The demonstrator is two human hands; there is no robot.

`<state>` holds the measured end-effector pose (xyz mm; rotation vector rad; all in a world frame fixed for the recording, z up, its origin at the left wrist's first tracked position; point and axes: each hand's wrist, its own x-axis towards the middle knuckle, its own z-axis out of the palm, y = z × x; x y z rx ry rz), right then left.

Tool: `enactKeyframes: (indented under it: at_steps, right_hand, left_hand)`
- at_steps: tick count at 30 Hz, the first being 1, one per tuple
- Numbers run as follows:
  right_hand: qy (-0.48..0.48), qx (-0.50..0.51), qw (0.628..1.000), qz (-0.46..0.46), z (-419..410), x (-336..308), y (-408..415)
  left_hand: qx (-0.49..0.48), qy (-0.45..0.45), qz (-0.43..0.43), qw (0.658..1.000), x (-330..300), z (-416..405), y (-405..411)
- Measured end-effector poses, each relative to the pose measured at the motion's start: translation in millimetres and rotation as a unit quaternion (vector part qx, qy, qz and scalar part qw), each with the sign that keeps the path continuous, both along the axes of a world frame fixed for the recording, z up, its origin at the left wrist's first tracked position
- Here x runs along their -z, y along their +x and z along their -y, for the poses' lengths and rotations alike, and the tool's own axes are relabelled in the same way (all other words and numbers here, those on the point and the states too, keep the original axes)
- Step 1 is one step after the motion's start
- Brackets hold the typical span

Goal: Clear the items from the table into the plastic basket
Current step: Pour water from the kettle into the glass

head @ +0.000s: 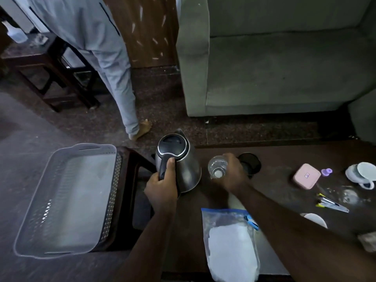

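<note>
A steel kettle [186, 163] with a black lid stands at the left end of the dark table [284, 159]. My left hand [162, 186] grips its black handle. Just to its right, my right hand [234, 174] is closed around a clear glass [216, 166]. The kettle's round black base [251, 162] lies behind that hand. A grey plastic basket [67, 200] sits empty on a dark stool [126, 159] to the left of the table. On the table also lie a zip bag of white powder [230, 245], a pink box [306, 176], a white cup [364, 174] and some pens [331, 203].
Another person in light blue clothes [114, 68] stands barefoot beyond the basket. A grey sofa [274, 68] faces the table's far edge. A dark wooden side table [40, 64] stands far left. A small purple item [327, 171] and a white bowl [315, 219] lie at the table's right.
</note>
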<state>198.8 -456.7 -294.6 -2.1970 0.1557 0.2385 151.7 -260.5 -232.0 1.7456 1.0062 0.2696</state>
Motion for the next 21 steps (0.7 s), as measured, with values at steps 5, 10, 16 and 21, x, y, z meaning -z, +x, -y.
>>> enactKeyframes:
  at_steps: [5,10,16,21]
  right_hand:
    - [0.007,0.001,1.000,-0.011,-10,18,9]
    - [-0.012,0.000,0.999,-0.037,-14,27,13]
    - [-0.028,0.016,0.998,-0.052,-10,30,15]
    - [-0.016,0.022,0.999,-0.047,-10,30,15]
  left_hand:
    - [-0.007,0.000,0.021,1.000,22,4,3]
    - [-0.011,-0.018,0.029,0.999,31,7,8]
    - [-0.005,-0.016,0.033,0.999,41,7,11]
    - [-0.008,-0.005,0.024,1.000,48,7,12]
